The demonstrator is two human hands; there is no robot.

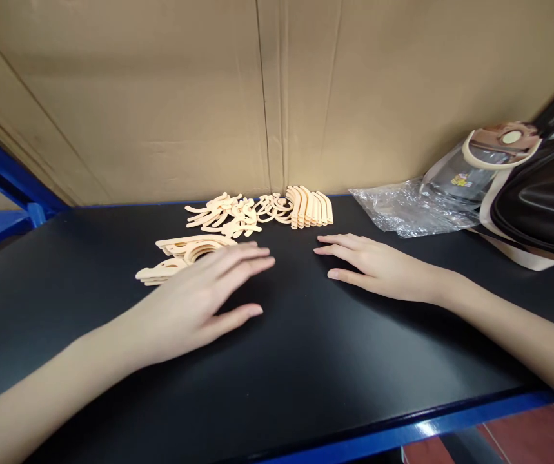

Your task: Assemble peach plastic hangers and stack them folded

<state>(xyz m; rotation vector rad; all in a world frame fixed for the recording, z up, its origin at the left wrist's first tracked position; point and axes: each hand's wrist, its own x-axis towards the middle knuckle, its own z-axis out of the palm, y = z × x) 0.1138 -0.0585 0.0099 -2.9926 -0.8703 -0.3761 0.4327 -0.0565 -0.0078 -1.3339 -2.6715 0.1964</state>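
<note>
My left hand (209,296) is over the black tabletop with its fingers stretched and thumb apart, holding nothing. Partly hidden behind it lie stacked flat, cream-coloured pieces (160,270), some with curved cut-outs. My right hand (373,264) rests low over the table at the right, fingers extended and nothing in them. Beyond both hands, a loose pile of small curved cream pieces (228,211) lies near the back edge. Beside it are ring-like curved pieces (273,207), then a neat row of stacked, bent strips (309,207).
Brown cardboard (175,103) stands upright behind the table. At the right, a crinkled clear plastic bag (402,206) lies by a transparent bottle (465,177) with a strap, next to a dark bag (542,193). A blue metal edge (378,444) runs along the front.
</note>
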